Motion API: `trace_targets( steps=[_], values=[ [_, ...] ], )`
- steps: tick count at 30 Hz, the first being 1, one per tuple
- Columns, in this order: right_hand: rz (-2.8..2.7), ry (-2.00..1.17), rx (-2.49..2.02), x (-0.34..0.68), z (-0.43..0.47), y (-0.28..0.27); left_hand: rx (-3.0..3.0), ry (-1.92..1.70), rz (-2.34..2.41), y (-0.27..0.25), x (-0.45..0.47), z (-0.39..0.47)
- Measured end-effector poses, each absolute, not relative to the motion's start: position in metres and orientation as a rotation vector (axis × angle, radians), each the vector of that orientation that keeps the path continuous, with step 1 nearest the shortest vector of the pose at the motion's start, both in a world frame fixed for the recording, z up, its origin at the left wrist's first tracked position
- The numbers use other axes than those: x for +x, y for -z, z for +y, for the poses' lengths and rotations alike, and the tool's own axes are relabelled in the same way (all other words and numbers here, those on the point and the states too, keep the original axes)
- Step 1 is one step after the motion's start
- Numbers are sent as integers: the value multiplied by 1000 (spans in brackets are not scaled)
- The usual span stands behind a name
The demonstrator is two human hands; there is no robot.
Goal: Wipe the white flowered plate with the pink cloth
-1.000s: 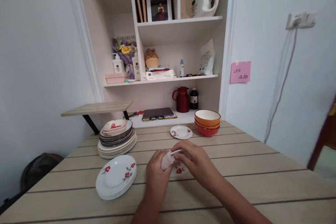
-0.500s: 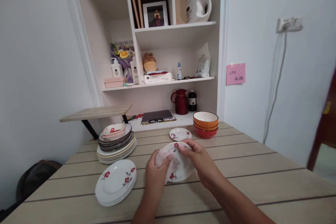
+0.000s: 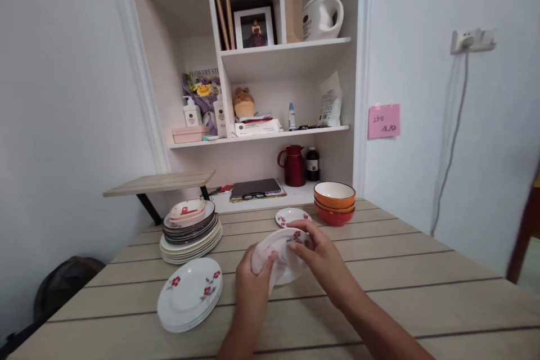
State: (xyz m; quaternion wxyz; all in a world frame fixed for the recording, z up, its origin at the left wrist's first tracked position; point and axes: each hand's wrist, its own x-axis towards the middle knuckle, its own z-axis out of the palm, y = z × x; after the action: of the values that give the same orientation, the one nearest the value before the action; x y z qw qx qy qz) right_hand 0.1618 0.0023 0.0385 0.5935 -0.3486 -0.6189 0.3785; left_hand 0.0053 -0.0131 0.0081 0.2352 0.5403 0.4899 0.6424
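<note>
Soft, muted indoor light | power cable (image 3: 456,124) casts faint shadow on wall (image 3: 413,39) | shade hangs inside shelving unit (image 3: 291,46) | wide-angle stretch skews edges

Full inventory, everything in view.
held plate: one, white floral, in hands
cloth: one, pale pink, left hand
small plate: one, white floral, behind hands
floral plate stack: one, white, front left
mixed dish stack: one, white and dark, back left
nested bowls: three, orange and red, table's right
table: one, beige, below
shelving: one, white, behind table
jug: one, red, lowest shelf
bottle: one, black, beside jug
photo frame: one, white, upper shelf
plush toy: one, brown, middle shelf
other shelf items: several, mixed colours, shelves
note: one, pink, right wall
left hand: one, bare, plate's left
right hand: one, bare, plate's right
</note>
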Motion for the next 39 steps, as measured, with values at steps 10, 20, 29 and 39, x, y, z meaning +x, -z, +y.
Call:
trace_targets(
  steps=[10, 20, 29, 39],
  values=[
    [-1928, -269, -823, 163, -5, -37, 2052, -1857, 1421, 2, 0, -13],
    [-1407, -1060, -767, 154, -3, -38, 1425, -1766, 1389, -14, 5, -16],
    [-955, -1364, -630, 146, -3, -32, 1242, -1795, 1292, -14, 5, -13],
    [-1242, -1183, -751, 151, 5, -29, 1455, -1931, 1476, -8, 2, -15]
  ],
)
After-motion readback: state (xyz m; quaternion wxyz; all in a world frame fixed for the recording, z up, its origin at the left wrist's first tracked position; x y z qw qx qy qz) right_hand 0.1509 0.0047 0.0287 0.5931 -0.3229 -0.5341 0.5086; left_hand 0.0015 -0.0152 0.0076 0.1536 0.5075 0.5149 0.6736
